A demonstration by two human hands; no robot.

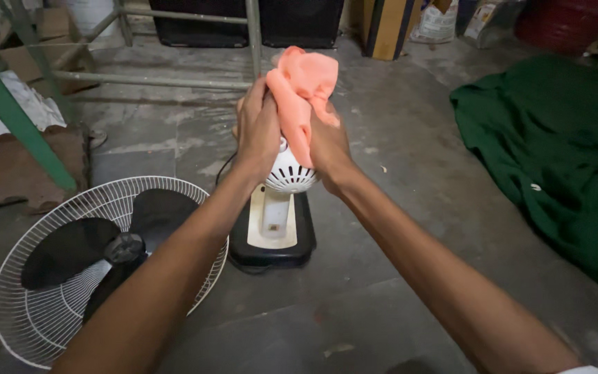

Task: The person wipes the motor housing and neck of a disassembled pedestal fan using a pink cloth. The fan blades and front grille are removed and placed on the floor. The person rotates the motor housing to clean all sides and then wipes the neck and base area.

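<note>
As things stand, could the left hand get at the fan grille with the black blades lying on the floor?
Probably yes: the left hand is on the fan motor housing, and the grille lies just below that forearm with nothing between.

Crumpled orange cloth atop upright white fan motor.

Concrete floor, fan base, fan grille, green cloth

Mostly covered: white fan motor housing, wrapped by both hands and an orange cloth.
Front of housing unseen; left hand grip partly under cloth; fan guard cut off below; green fabric cropped at right.
</note>
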